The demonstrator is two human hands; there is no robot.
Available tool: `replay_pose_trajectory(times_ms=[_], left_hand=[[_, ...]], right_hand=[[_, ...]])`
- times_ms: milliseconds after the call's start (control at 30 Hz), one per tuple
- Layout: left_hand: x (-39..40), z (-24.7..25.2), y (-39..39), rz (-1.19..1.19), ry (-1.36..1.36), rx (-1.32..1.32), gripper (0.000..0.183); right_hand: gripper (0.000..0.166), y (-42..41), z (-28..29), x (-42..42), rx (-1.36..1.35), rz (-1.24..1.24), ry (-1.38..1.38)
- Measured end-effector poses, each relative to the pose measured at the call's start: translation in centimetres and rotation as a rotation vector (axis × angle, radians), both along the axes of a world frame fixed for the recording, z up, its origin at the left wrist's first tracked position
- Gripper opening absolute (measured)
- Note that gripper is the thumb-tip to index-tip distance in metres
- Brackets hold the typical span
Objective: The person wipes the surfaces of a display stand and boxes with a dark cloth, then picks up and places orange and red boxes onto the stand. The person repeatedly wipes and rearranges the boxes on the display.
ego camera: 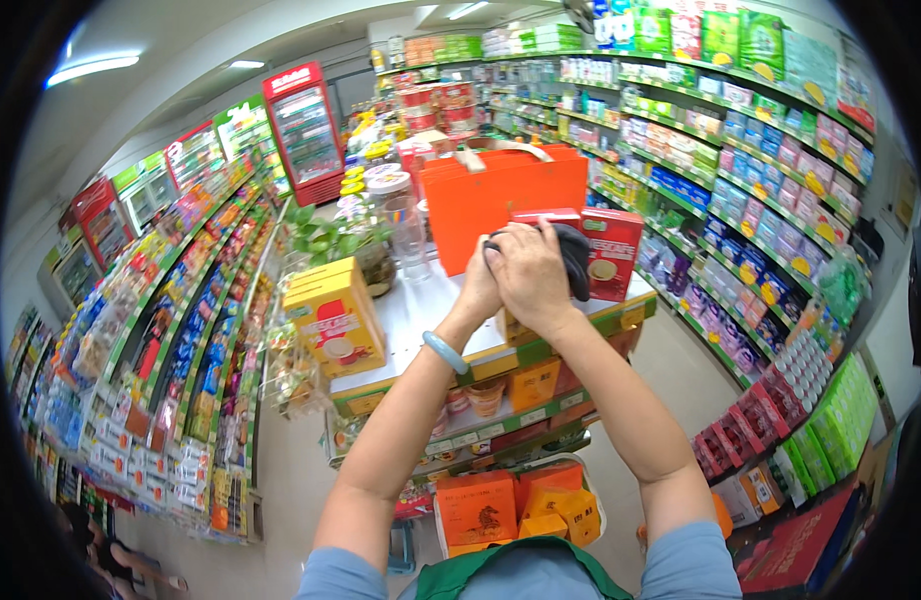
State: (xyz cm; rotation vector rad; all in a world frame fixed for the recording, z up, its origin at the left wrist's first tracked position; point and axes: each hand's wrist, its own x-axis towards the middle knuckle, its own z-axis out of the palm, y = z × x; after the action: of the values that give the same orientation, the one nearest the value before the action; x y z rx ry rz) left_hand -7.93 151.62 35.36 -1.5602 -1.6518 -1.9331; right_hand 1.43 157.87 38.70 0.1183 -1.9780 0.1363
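Note:
Both of my hands meet over the white top of a display shelf (423,315). My left hand (479,281), with a pale bangle at its wrist, is pressed against my right hand and partly covered by it. My right hand (529,274) lies over a dark, soft-looking item (573,259), perhaps cloth; which fingers grip it is hard to tell. Just right of it stands a red Nescafé box (612,251). Behind my hands is a large orange gift bag (498,195) with pale handles. At the left, a yellow Nescafé box (334,319) stands on the shelf top.
A leafy plant in a glass vase (374,262) and a clear glass (408,236) stand left of the bag. Below, a bin holds orange packages (475,510). Stocked shelves run along both sides. At the lower left, a person's leg (142,562) shows.

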Motion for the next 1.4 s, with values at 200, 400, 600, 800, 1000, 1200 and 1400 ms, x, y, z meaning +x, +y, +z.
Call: replay_pose_trajectory(times_ms=[200, 400, 600, 800, 1000, 1200, 1400], left_hand=[[0.7, 1.9, -2.7, 0.289, 0.17, -0.531, 0.058], [1.8, 9.5, -13.6, 0.618, 0.686, -0.886, 0.079], [-2.4, 12.2, -19.2, 0.685, 0.542, -1.524, 0.105], [-3.9, 11.5, -19.0, 0.673, 0.516, -1.519, 0.097], [-2.6, 12.4, -17.3, 0.553, 0.46, -1.411, 0.09], [-2.4, 12.9, -11.3, 0.47, 0.475, -1.273, 0.088], [-3.8, 12.5, -3.6, 0.499, 0.575, -1.24, 0.085]], right_hand=[[0.03, 2.3, 0.8, 2.0, 0.047, 0.03, -0.16], [0.039, 3.3, 1.8, 2.8, 0.09, 0.116, -0.273], [0.053, 3.5, 2.9, 3.3, 0.097, 0.152, -0.451], [0.055, 3.2, 4.4, 3.3, 0.085, 0.032, -0.657], [0.048, 3.2, 4.5, 3.0, 0.073, -0.003, -0.702], [0.042, 3.6, 4.2, 3.0, 0.062, 0.045, -0.686], [0.038, 3.7, 4.1, 3.0, 0.117, 0.049, -0.666]])
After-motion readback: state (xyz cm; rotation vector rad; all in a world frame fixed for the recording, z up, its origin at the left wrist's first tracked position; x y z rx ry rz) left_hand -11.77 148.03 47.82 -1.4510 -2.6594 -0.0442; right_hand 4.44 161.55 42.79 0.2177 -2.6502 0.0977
